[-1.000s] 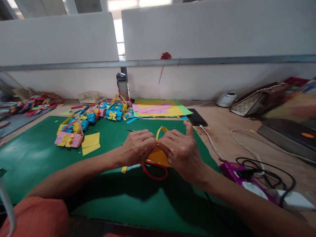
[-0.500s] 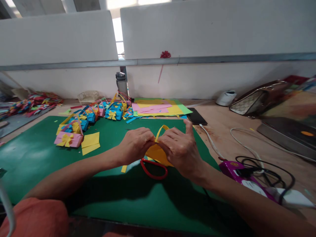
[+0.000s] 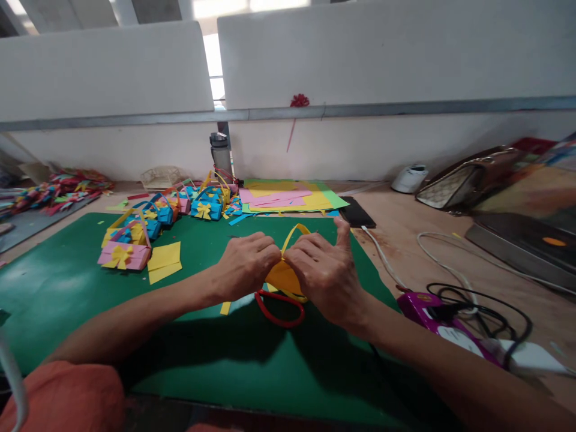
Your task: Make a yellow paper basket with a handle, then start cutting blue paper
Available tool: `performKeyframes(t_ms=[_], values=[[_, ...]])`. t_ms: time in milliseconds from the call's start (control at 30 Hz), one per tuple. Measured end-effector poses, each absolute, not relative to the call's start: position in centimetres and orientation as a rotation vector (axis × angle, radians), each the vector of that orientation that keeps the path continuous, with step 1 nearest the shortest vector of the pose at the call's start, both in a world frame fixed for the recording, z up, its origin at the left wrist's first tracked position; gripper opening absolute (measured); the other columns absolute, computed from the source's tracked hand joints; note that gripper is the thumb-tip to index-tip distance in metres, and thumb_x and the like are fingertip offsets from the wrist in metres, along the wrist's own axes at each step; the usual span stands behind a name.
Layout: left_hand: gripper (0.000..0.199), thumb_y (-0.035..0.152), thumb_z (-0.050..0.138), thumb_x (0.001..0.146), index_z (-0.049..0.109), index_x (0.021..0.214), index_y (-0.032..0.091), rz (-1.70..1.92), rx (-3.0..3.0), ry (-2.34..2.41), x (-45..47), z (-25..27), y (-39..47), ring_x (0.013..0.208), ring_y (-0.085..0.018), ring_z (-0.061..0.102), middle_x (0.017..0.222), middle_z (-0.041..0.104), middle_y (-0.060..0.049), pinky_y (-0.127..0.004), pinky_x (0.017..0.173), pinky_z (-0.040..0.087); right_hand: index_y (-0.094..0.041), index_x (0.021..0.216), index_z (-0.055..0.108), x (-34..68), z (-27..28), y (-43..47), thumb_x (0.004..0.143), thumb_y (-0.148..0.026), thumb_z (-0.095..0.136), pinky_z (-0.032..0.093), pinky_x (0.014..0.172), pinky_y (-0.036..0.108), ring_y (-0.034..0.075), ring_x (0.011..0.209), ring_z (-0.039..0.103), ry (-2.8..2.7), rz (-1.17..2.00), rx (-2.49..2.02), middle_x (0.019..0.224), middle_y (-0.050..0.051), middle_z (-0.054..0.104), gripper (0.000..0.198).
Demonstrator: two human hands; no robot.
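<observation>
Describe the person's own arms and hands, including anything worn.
The left hand and right hand are bare, with no gloves or wristbands visible; both forearms are uncovered too. Coral-orange cloth, apparently a sleeve, shows near the left elbow.

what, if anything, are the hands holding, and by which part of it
A yellow paper piece, pinched at its upper edge near the loop handle by left hand and right hand; exact fingertip contact is hidden.

dimly lit, bright wall gap point(image 3: 213, 66), glare and dark shadows on green mat point(image 3: 216, 345), stretched edges
</observation>
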State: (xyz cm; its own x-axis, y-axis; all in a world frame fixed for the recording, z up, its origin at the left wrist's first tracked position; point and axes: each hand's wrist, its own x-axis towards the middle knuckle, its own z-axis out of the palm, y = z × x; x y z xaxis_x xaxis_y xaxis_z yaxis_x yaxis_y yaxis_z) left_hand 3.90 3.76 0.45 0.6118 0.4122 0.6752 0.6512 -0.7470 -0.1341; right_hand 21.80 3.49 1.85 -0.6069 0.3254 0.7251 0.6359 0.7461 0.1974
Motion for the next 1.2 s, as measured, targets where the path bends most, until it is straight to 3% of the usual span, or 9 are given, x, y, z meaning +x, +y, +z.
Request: performKeyframes(t_ms=[100, 200, 467, 600, 900, 1200], values=[[0.016, 0.013, 0.041, 0.086, 0.048, 0.072, 0.017, -1.089, -2.452, -0.776, 2.9, 0.7, 4.3, 0.061, -0.013, 0.045, 0.064, 0.054, -0.002, -0.023, 0.056, 0.038, -0.02, 0.089, 0.057, 22.9, 3.1, 3.0, 0.085, -0.017, 0.047, 0.018, 0.102, 0.05, 0.018, 0.086, 0.061, -2.161, -0.476, -0.654, 0.086, 0.002, 0.067, 0.01], [0.012, 0.011, 0.045, 0.084, 0.049, 0.075, 0.016, -1.303, -2.456, -0.755, 1.6, 0.7, 4.8, 0.065, -0.012, 0.05, 0.068, 0.057, -0.003, -0.022, 0.06, 0.041, -0.023, 0.101, 0.053, 24.6, 3.9, 2.7, 0.086, -0.025, 0.051, 0.026, 0.101, 0.048, 0.019, 0.087, 0.062, -2.013, -0.341, -0.645, 0.094, 0.003, 0.067, 0.015], [0.009, 0.015, 0.047, 0.085, 0.054, 0.079, 0.013, -1.437, -2.383, -0.725, 0.7, -0.7, 5.0, 0.066, -0.012, 0.057, 0.074, 0.062, -0.008, -0.021, 0.059, 0.046, -0.023, 0.088, 0.056, 26.5, 1.4, 3.7, 0.083, -0.017, 0.055, 0.042, 0.091, 0.04, 0.014, 0.073, 0.064, -1.986, -0.249, -0.683, 0.078, 0.001, 0.068, 0.007], [0.009, 0.016, 0.05, 0.084, 0.054, 0.076, 0.014, -1.472, -2.333, -0.786, 0.9, -1.4, 5.2, 0.064, -0.011, 0.058, 0.071, 0.063, -0.006, -0.02, 0.057, 0.047, -0.018, 0.09, 0.057, 26.5, 0.9, 3.4, 0.083, -0.021, 0.057, 0.043, 0.089, 0.039, 0.016, 0.076, 0.064, -2.078, -0.319, -0.617, 0.079, 0.005, 0.069, 0.007], [0.013, 0.017, 0.044, 0.087, 0.055, 0.08, 0.015, -1.442, -2.458, -0.7, 1.9, -1.7, 4.8, 0.064, -0.012, 0.057, 0.071, 0.062, -0.007, -0.022, 0.059, 0.047, -0.02, 0.08, 0.055, 26.5, 0.4, 3.1, 0.081, -0.013, 0.055, 0.047, 0.081, 0.036, 0.013, 0.065, 0.061, -2.135, -0.312, -0.665, 0.071, 0.002, 0.067, 0.007], [0.003, 0.012, 0.05, 0.079, 0.052, 0.079, 0.015, -1.286, -2.539, -0.678, 2.0, -2.5, 5.2, 0.064, -0.014, 0.054, 0.072, 0.063, -0.008, -0.026, 0.06, 0.046, -0.02, 0.08, 0.055, 26.9, 0.6, 3.1, 0.08, -0.009, 0.05, 0.047, 0.079, 0.035, 0.013, 0.064, 0.062, -2.178, -0.335, -0.603, 0.069, 0.002, 0.066, 0.012]])
